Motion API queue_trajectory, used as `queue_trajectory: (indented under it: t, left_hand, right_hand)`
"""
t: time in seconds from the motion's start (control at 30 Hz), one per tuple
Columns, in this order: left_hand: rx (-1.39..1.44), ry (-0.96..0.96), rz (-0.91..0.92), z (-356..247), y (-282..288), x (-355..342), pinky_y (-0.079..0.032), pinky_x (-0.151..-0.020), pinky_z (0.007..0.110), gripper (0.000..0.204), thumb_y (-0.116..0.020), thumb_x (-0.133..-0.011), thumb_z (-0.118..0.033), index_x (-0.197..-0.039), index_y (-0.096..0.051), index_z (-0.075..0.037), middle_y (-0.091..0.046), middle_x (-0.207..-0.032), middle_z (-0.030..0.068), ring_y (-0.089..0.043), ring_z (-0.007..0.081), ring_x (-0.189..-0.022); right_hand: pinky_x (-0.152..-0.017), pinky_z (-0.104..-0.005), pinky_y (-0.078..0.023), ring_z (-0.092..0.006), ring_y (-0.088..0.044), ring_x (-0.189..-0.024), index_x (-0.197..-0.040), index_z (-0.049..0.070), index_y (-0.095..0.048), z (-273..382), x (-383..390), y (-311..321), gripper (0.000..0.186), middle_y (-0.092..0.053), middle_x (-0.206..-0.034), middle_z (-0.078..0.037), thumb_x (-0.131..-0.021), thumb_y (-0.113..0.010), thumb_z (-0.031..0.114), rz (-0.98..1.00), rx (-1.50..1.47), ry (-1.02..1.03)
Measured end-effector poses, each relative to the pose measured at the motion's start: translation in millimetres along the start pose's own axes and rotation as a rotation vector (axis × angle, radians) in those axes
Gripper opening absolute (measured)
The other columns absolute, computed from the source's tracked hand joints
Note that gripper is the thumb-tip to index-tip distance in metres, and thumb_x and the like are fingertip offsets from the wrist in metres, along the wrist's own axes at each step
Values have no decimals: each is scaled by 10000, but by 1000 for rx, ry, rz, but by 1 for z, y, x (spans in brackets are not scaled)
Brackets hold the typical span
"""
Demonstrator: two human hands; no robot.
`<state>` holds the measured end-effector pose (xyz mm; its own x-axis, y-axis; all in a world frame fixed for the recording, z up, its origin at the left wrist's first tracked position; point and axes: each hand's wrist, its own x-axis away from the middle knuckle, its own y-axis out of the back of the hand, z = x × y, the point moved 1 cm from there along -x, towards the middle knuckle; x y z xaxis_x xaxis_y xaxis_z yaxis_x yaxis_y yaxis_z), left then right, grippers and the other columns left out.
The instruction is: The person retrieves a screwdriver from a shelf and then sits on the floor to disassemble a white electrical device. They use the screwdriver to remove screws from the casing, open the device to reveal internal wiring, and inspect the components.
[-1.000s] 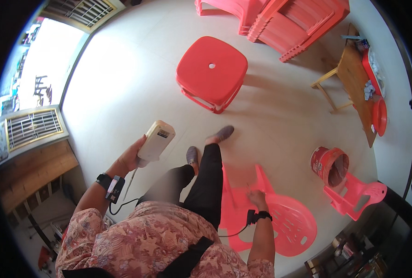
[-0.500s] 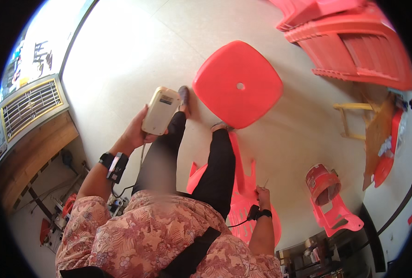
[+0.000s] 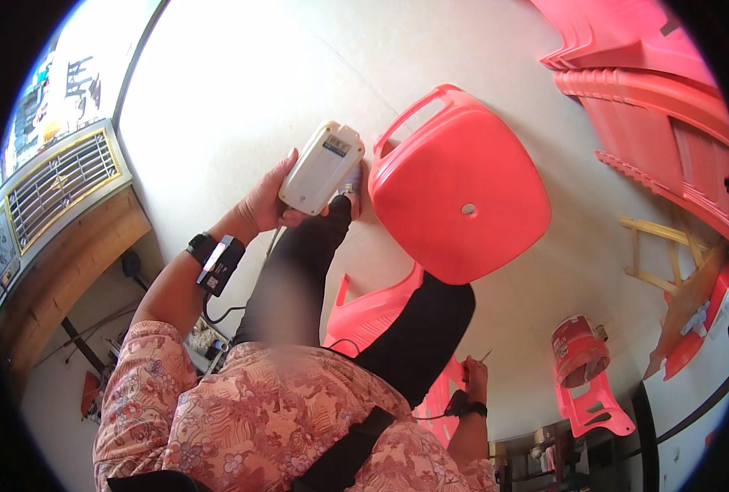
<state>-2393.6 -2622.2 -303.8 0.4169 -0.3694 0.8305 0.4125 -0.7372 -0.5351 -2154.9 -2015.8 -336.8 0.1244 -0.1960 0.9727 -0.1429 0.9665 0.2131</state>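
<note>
My left hand (image 3: 270,197) is closed round a cream, box-shaped device (image 3: 319,168) with rounded corners and a small label. A cord hangs down below that hand. Low on the right, my right hand (image 3: 475,377) grips a thin pointed tool (image 3: 486,357), too small to name exactly, beside the red plastic chair (image 3: 372,307) beneath me. A red plastic stool (image 3: 463,197) with a hole in its seat is in front of my legs, tilted so that one side's leg frame shows. My right knee hides part of its near edge.
Stacked red plastic chairs (image 3: 667,123) fill the far right. Below them are a yellow wooden frame (image 3: 667,238), a red bucket (image 3: 579,353) and a small pink-red chair (image 3: 598,406). At left is a wooden counter (image 3: 77,262) with a metal grille (image 3: 65,176).
The device in my left hand has moved up and to the right in view. The stool now appears more tilted, with its side showing. My right leg has swung outward to the right.
</note>
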Motion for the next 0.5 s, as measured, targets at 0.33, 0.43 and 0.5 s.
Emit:
queue_trajectory:
  t: [0.33,0.43,0.5]
  left_hand:
    - [46,1,192,-14,19,-58,-319,-332,142,808,-339,-904,-729,-1372,-421,-75,-634,-912,252,-451,66,-430]
    - [-11,-45,199,-12,19,-70,-350,-317,131,819,-327,-918,-709,-1365,-400,-27,-627,-908,249,-432,38,-397]
    - [-39,-92,201,-9,21,-68,-349,-307,132,824,-329,-918,-708,-1362,-396,-17,-627,-905,254,-439,38,-390]
  right_hand:
    - [-369,-271,-304,-110,-405,-379,-624,53,-575,-17,7,39,406,-474,-482,-11,-938,-575,310,-221,1,-65]
    - [-372,-266,-300,-109,-400,-379,-636,53,-585,-12,6,45,404,-479,-497,-5,-938,-579,322,-175,109,-97]
    - [-381,-271,-307,-112,-409,-387,-648,54,-592,-11,-1,51,397,-483,-506,-4,-930,-590,333,-123,305,-30]
